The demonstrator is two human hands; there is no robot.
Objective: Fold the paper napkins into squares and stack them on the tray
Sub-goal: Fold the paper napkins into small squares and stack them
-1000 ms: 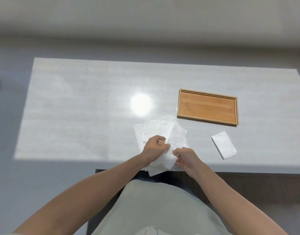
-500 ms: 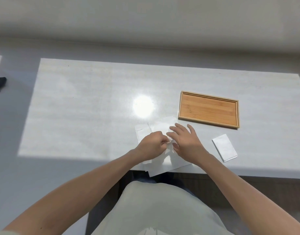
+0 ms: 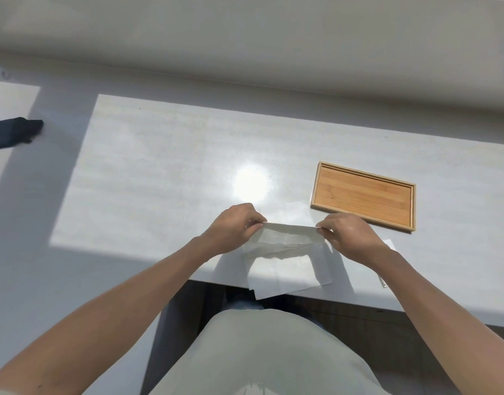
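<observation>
Step in hand: first fold of one paper napkin (image 3: 288, 236). My left hand (image 3: 233, 226) and right hand (image 3: 347, 233) each pinch a far corner, grip clamped on the sheet, holding its edge taut above the loose napkins (image 3: 290, 273) at the near edge of the surface (image 3: 159, 172). The bamboo tray (image 3: 363, 195) lies empty, just beyond my right hand. Next move, as I judge it: align corner to corner, lay flat, then crease.

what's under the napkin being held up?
Under the lifted napkin, pinched by the left hand and right hand, lie more flat napkins, overhanging the table edge. How many are there, and what they cover, cannot be seen.
</observation>
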